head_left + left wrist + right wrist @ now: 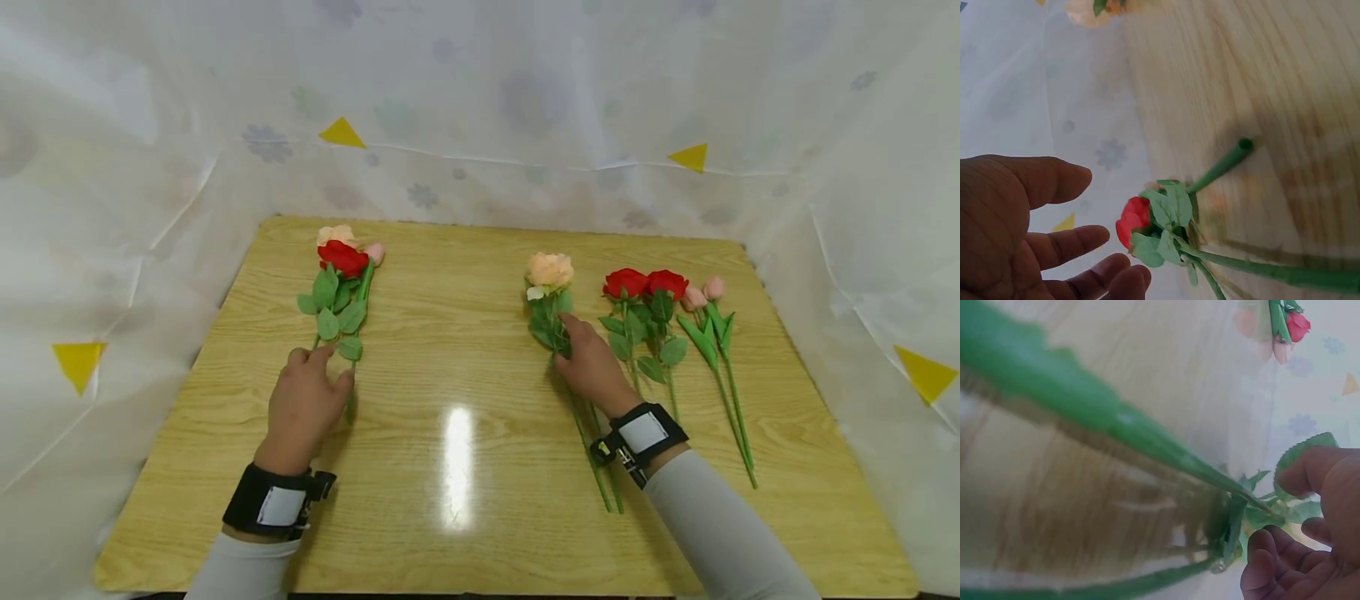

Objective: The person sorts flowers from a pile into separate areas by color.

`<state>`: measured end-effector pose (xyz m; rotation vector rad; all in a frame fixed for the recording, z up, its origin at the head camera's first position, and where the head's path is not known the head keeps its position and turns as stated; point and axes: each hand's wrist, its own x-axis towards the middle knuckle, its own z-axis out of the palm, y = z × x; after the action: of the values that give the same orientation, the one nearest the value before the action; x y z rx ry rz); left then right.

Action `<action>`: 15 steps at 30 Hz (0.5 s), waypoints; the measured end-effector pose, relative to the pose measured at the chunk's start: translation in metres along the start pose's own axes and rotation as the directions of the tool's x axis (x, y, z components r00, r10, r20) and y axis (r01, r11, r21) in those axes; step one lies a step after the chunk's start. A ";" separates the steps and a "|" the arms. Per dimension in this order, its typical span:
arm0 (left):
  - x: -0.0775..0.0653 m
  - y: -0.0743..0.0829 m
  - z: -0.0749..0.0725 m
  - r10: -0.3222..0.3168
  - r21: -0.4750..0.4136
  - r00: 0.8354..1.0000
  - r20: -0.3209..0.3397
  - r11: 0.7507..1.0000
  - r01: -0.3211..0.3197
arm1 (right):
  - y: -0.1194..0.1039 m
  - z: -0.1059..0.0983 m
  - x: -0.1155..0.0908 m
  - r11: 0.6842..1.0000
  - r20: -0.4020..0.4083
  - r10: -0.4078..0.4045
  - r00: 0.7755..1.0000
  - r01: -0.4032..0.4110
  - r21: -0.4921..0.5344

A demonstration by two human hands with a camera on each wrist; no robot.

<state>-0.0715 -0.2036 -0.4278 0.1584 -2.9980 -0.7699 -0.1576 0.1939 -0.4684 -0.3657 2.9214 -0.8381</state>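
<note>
On the left of the table lies a bunch with a red rose [343, 258], a peach flower [337, 234] and a pink tulip [376, 253], their green stems together. My left hand [306, 406] hovers at the lower leaves of this bunch, thumb and fingers spread apart; the red rose [1132, 220] shows beyond its fingertips. Right of centre is a peach flower head [551, 271] above leaves and two long green stems [596, 467]. My right hand [596, 367] is at those leaves. In the right wrist view, its thumb overlaps a leaf [1300, 456], with a gap between thumb and bent fingers.
Two red roses [647, 283] lie just right of my right hand, and two pink tulips [705, 293] lie farther right. The wooden table [465, 375] is enclosed by white patterned sheeting [480, 100] at the back and sides, with yellow triangles [342, 133] on it.
</note>
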 end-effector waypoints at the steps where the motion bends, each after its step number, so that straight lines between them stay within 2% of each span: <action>1: 0.000 -0.002 0.000 -0.021 0.021 1.000 0.019 1.000 0.021 | 0.001 -0.001 -0.001 1.000 0.002 0.002 1.000 -0.002 0.010; 5: 0.001 -0.010 0.005 -0.053 0.089 0.996 0.065 0.995 0.048 | 0.004 -0.007 -0.004 0.997 0.002 0.020 1.000 -0.020 0.072; 10: 0.004 -0.018 0.015 -0.043 0.125 0.997 0.057 0.991 0.036 | 0.010 -0.013 -0.007 0.988 -0.029 0.057 0.998 -0.052 0.149; 15: 0.005 -0.023 0.016 -0.043 0.140 0.998 0.051 0.990 0.036 | 0.010 -0.018 -0.009 0.985 -0.070 0.065 0.995 -0.053 0.165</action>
<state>-0.0758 -0.2162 -0.4531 0.2052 -3.1087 -0.5771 -0.1535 0.2139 -0.4587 -0.2386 2.8872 -1.0960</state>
